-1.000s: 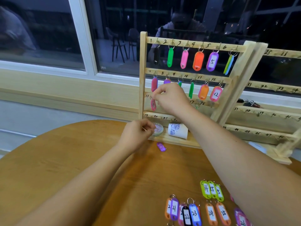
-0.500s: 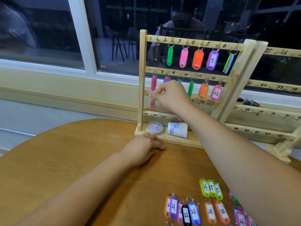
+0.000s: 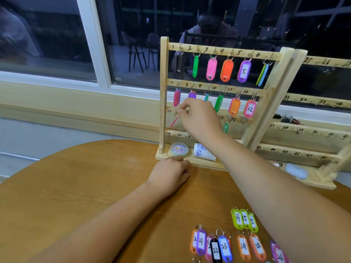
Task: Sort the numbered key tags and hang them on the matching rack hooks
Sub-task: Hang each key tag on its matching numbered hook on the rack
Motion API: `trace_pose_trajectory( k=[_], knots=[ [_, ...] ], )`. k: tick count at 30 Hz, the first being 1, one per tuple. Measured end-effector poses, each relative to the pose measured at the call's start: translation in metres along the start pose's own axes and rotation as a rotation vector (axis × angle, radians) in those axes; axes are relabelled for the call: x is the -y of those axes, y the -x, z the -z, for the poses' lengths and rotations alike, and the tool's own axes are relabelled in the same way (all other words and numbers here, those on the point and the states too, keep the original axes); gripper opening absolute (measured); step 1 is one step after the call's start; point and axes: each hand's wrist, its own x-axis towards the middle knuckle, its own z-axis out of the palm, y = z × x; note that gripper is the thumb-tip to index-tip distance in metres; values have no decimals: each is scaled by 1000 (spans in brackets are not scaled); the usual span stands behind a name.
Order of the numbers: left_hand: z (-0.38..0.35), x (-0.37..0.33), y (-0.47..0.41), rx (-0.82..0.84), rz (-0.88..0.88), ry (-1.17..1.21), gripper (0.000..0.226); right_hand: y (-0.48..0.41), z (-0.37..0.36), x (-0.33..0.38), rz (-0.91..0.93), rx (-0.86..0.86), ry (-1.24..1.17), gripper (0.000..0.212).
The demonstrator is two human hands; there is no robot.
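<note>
Hook 13 [image 3: 176, 113], at the left end of the rack's [image 3: 164, 92] third rail, carries a pink tag [image 3: 173, 122] that hung straight a second ago and now slants, its ring pinched by the right hand's [image 3: 199, 120] narrow fingers [image 3: 183, 107], so the hanging looks nearly settled. Lower centre, the left hand [image 3: 171, 175] has dropped from the rack base to the desk [image 3: 76, 186], fingers curled over where a purple tag lay; whether they hold it I cannot tell. Numbered tags [image 3: 245, 221] wait at lower right

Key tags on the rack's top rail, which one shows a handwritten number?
The purple tag, fifth along, labelled 5. The black tag, green tag, pink tag and orange tag show no label; the last pair hangs edge-on.
</note>
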Motion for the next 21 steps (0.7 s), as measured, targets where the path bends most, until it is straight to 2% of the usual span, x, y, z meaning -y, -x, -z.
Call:
trace_pose_trajectory(
  k=[3,7,12,16,21],
  knots=[
    [-4,-6,-3,-6,62,88,26,16,2,-4,55,-60,-63,16],
    [-8,-9,-6,-3,74,67,17,40,1,-15,157,-122,-92,8],
    [-9,-10,-8,1,67,69,16,74,-7,-44,152,-74,-112,6],
    [11,-11,-8,-42,164,269,10,85,-13,-64,48,40,-133,5],
    [56,-10,-17,-207,264,560,7,78,-15,-74,-52,154,-202,15]
  ],
)
